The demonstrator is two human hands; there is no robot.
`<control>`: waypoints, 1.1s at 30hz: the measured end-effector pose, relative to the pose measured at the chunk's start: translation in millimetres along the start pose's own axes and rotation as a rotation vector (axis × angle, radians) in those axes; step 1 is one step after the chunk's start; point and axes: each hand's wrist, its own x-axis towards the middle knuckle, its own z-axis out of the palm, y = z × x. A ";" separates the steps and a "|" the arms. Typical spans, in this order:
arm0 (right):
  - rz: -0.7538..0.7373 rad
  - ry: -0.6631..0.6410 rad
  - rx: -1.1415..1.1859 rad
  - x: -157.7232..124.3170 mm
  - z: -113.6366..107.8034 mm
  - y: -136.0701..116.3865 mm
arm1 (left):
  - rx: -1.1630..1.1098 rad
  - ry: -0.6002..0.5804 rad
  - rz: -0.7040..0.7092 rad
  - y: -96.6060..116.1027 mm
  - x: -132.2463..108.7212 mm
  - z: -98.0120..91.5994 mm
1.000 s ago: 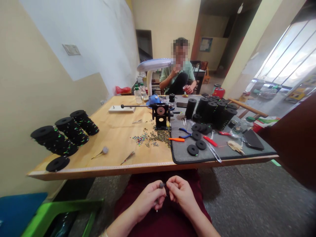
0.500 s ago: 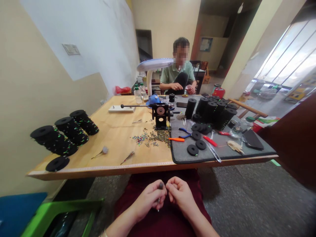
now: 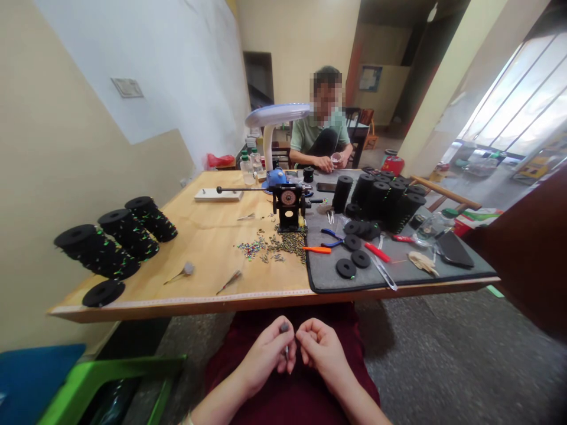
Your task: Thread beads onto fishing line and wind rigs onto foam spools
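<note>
Over my lap, just below the table's front edge, my left hand (image 3: pixel 275 348) is closed around a slim tool with a dark rounded end (image 3: pixel 284 326). Its thin metal shaft shows between the fingers; its exact kind is unclear. Close beside it, my right hand (image 3: pixel 322 353) has thumb and forefinger pinched together. Whatever lies in that pinch is too small to make out. The fingertips of both hands nearly meet. On the table ahead are a heap of small brass-coloured metal parts (image 3: pixel 287 243) and a scatter of coloured beads (image 3: pixel 251 248).
A black hand-crank winder (image 3: pixel 288 206) stands mid-table near a lamp (image 3: pixel 268 144). Stacked black foam spools (image 3: pixel 119 233) stand left, more (image 3: pixel 378 198) right on a grey mat (image 3: pixel 328 277). Pliers (image 3: pixel 333 238) and an orange-handled tool (image 3: pixel 316 250) lie nearby. A person (image 3: pixel 319 141) sits opposite.
My left hand has turned slightly and shifted a little left with the tool, whose lower tip no longer sticks out below. My right hand stays pinched. The person opposite has brought a hand to the cup.
</note>
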 end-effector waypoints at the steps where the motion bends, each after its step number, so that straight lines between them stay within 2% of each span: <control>1: -0.003 0.000 -0.002 0.2 0.1 0.5 | -0.005 -0.001 -0.003 0.0 0.0 0.2; 16: -0.035 0.029 -0.038 0.5 2.4 -0.2 | 0.122 0.028 0.066 -4.8 1.5 1.6; 33: -0.094 0.071 0.013 0.0 6.2 2.2 | 0.001 0.048 0.083 -3.4 0.2 9.2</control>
